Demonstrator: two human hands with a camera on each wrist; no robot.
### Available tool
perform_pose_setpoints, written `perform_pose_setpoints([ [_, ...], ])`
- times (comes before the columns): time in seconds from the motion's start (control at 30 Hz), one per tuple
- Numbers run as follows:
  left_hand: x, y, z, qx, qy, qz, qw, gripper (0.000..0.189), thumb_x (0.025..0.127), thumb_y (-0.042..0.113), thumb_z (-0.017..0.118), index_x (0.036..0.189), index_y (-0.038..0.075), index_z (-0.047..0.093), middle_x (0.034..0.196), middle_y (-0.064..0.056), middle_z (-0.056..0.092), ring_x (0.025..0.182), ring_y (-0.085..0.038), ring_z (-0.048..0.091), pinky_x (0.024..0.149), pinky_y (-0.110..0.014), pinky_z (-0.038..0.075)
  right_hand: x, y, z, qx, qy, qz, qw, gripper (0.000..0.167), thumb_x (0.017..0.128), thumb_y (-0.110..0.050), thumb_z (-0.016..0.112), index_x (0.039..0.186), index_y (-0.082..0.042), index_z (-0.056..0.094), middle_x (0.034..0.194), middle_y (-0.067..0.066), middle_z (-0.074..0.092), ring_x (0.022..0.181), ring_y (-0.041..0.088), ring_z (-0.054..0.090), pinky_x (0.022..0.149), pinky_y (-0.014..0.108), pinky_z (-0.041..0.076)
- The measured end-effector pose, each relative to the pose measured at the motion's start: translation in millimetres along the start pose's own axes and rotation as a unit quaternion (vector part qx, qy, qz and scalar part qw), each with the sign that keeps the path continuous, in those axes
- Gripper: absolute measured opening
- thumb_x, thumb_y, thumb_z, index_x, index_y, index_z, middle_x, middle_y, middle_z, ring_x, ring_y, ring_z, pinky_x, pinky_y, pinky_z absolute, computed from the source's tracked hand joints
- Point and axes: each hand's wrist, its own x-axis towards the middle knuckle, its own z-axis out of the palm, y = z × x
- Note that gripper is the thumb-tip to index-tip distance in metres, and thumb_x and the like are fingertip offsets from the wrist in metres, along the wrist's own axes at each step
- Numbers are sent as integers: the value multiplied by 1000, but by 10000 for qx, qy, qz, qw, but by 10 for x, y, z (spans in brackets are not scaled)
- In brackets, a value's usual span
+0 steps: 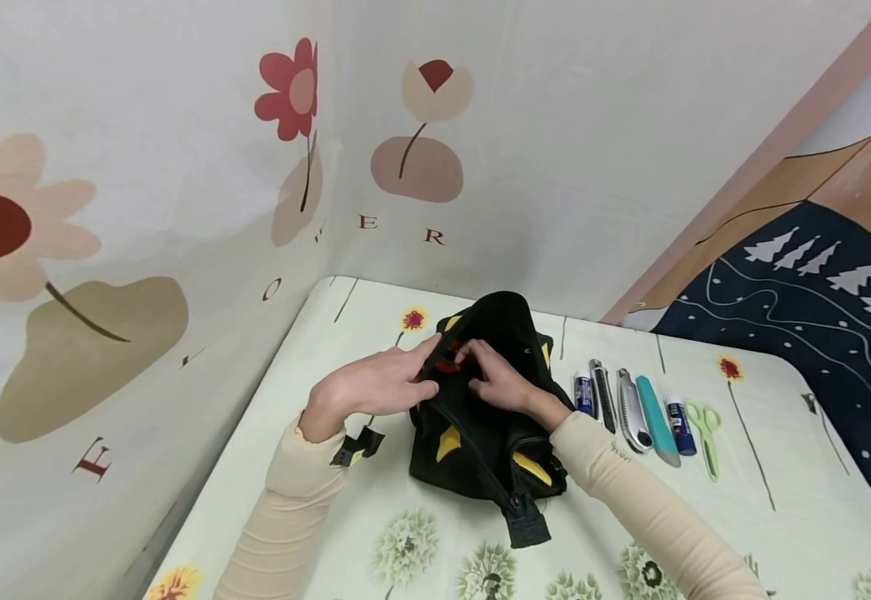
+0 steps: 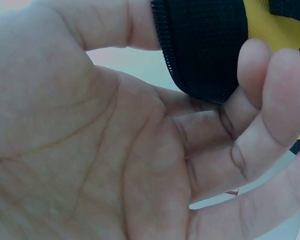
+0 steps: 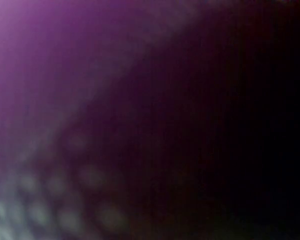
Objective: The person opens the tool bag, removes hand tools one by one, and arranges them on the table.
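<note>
A black zip bag (image 1: 473,467) with yellow patches lies on the table, its mouth spread wide. On the left, my left hand (image 1: 375,379) grips the edge of the mouth; in the left wrist view the zipped edge (image 2: 200,55) runs between thumb and bent fingers. My right hand (image 1: 501,379) reaches inside the bag, fingers bent, fingertips right at a small red and black thing (image 1: 448,362). Whether they pinch it I cannot tell. The right wrist view is dark and blurred, with bag fabric close to the lens.
Right of the bag lies a row: a glue stick (image 1: 583,393), a dark box cutter (image 1: 602,395), a grey box cutter (image 1: 633,412), a teal cutter-shaped tool (image 1: 658,421), another glue stick (image 1: 680,427) and green scissors (image 1: 708,433). Printed cloth walls (image 1: 555,150) stand behind the table.
</note>
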Motion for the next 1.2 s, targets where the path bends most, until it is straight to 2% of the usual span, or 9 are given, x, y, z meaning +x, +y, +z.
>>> perform_pose_setpoints([
  [0.3,5,8,-1,7,19,23,10000,82,111,29,49,178,4,10,63,6,44,54,-11,37,73,-35,42,-12,-27,-29,-604,-93,1,9981,50,101,5,67,150,2,55,150,24,55,133,40,58,114,64,45],
  [0.47,5,7,-2,81,62,48,9999,82,111,30,49,178,4,11,64,5,46,56,-12,39,75,-35,43,-24,-37,-34,-916,-155,-39,9957,58,102,0,73,156,1,54,153,23,56,138,42,57,113,69,43],
  [0.83,10,9,-1,114,91,81,9999,81,110,28,49,179,5,12,65,5,45,57,-12,37,79,-36,42,-24,-24,-28,-987,-30,-76,9951,70,93,-1,86,156,1,54,150,30,54,135,44,56,110,60,51],
  [1.2,1,0,1,55,106,172,9998,81,111,28,49,179,8,12,67,5,46,58,-13,39,70,-35,40,-15,17,-15,-1089,108,-306,9935,71,85,2,93,148,0,61,137,24,68,126,42,65,108,59,53],
])
